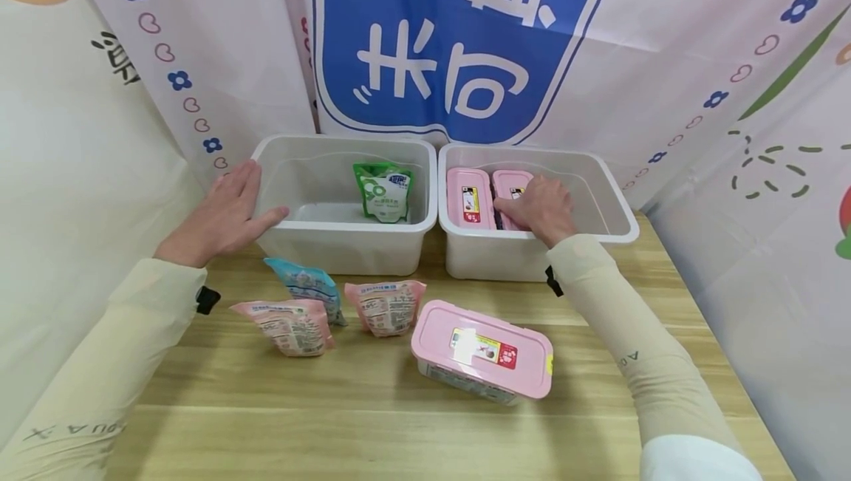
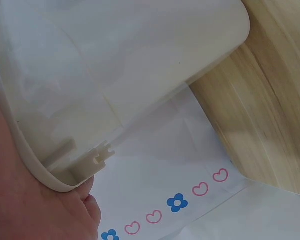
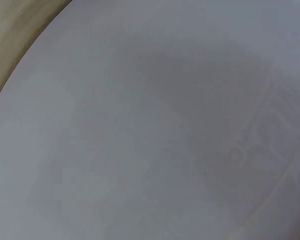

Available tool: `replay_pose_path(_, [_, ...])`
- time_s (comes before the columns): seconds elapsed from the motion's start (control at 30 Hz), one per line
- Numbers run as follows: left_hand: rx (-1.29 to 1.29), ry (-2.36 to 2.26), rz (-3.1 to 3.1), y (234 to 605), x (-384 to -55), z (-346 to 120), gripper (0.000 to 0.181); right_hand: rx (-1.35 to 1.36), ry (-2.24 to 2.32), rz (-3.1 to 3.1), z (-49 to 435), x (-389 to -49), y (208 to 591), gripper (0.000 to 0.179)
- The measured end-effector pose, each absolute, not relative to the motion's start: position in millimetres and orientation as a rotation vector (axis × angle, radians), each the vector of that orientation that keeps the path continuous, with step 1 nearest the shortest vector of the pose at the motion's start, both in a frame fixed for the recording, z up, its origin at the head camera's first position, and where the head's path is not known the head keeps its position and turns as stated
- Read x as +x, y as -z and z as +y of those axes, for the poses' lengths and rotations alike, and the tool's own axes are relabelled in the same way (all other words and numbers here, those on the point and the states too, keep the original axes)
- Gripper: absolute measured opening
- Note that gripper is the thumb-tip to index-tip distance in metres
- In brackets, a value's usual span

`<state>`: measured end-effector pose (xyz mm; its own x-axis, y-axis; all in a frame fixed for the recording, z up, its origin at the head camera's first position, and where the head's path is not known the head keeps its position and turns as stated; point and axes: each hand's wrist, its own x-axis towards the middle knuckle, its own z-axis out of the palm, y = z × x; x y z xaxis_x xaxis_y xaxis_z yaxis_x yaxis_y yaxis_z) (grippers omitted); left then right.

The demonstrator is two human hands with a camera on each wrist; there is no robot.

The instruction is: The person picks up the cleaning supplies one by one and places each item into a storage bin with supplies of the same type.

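My left hand [image 1: 222,207] rests on the left corner of the left white bin [image 1: 342,250], fingers straight and thumb over the rim. In the left wrist view, that hand [image 2: 37,200] lies against the bin's rim [image 2: 62,187]. A green pouch [image 1: 384,193] stands inside this bin. Inside the right white bin [image 1: 495,256], my right hand [image 1: 541,207] grips a pink-lidded box [image 1: 510,179] from above, thumb at its left edge and fingers partly hidden. Another pink-lidded box [image 1: 468,196] stands beside it. The right wrist view is filled by a pale bin wall [image 3: 140,125].
On the wooden table [image 1: 299,422], a third pink-lidded box [image 1: 482,348] lies at an angle before the right bin. Two pink pouches [image 1: 292,327] [image 1: 387,309] and a blue pouch [image 1: 309,285] stand before the left bin. Printed cloth [image 1: 266,38] hangs behind and at both sides.
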<state>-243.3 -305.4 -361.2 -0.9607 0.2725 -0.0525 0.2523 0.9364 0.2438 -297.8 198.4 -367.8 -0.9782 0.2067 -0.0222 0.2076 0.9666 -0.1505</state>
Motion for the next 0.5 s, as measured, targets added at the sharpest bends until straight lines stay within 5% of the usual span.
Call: replay_pose_path(0.5, [0.402, -0.351, 3.007, 360.4, -242.8, -304.8, 0.101, 0.363, 0.267, 3.079, 196.7, -295.7, 366.6, 0.078])
